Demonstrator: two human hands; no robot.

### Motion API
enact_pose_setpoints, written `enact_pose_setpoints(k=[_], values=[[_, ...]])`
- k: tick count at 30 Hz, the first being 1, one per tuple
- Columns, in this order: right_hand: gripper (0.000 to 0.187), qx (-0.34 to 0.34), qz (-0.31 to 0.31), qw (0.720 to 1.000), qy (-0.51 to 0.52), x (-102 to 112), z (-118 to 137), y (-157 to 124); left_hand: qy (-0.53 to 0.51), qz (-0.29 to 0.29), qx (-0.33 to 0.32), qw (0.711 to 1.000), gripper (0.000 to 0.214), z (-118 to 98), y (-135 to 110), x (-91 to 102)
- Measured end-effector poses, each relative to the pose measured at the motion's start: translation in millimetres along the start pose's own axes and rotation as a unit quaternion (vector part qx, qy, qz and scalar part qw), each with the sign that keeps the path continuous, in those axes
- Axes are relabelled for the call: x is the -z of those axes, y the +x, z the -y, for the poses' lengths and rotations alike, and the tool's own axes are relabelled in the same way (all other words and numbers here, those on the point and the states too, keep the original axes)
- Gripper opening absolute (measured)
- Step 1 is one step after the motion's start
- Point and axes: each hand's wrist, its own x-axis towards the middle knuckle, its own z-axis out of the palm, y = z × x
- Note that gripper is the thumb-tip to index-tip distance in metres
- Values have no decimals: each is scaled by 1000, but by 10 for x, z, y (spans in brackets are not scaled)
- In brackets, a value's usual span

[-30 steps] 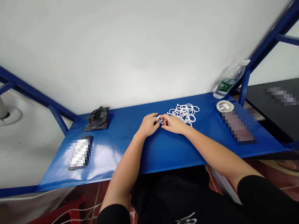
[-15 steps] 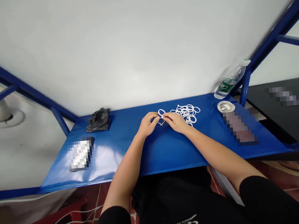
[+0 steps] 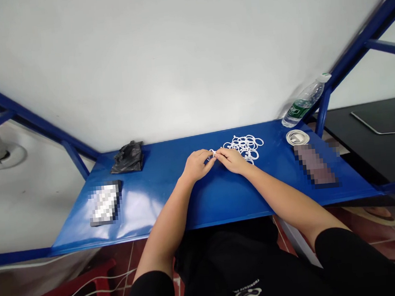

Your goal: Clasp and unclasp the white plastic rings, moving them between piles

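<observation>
Fingers of my left hand [image 3: 196,165] are closed on small white plastic rings [image 3: 213,153], which look like curtain rings. From the other side, my right hand [image 3: 231,159] pinches the same white pieces, so the two hands nearly meet above the blue tabletop [image 3: 219,197]. Most of the held rings is hidden behind the fingers. Just beyond my right hand lies a loose pile of white rings [image 3: 249,144], several of them overlapping and some with a small tab.
A crumpled black plastic bag [image 3: 128,157] and a blurred-out flat item [image 3: 106,203] lie on the left. On the right are a water bottle [image 3: 302,104], a coiled white cable [image 3: 297,137] and another blurred item [image 3: 315,165]. Blue frame bars [image 3: 324,111] flank the table.
The ring that stood up above my fingers has tipped down and is mostly hidden now. My hands have drawn slightly closer together. The view has shifted a little.
</observation>
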Motion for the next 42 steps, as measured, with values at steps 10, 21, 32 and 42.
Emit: enact_pose_setpoints(k=[10, 21, 32, 42], values=[[20, -25, 29, 998, -51, 11, 16, -12, 3, 19, 12, 1000, 21, 37, -4, -11], [26, 21, 113, 980, -161, 11, 58, -7, 13, 61, 25, 998, 29, 23, -26, 4], [32, 23, 59, 992, -111, 38, 25, 2, -55, 26, 10, 998, 24, 1, -13, -2], [36, -66, -212, 973, -55, 528, -8, -15, 54, -42, 149, 986, 26, 284, -37, 53]])
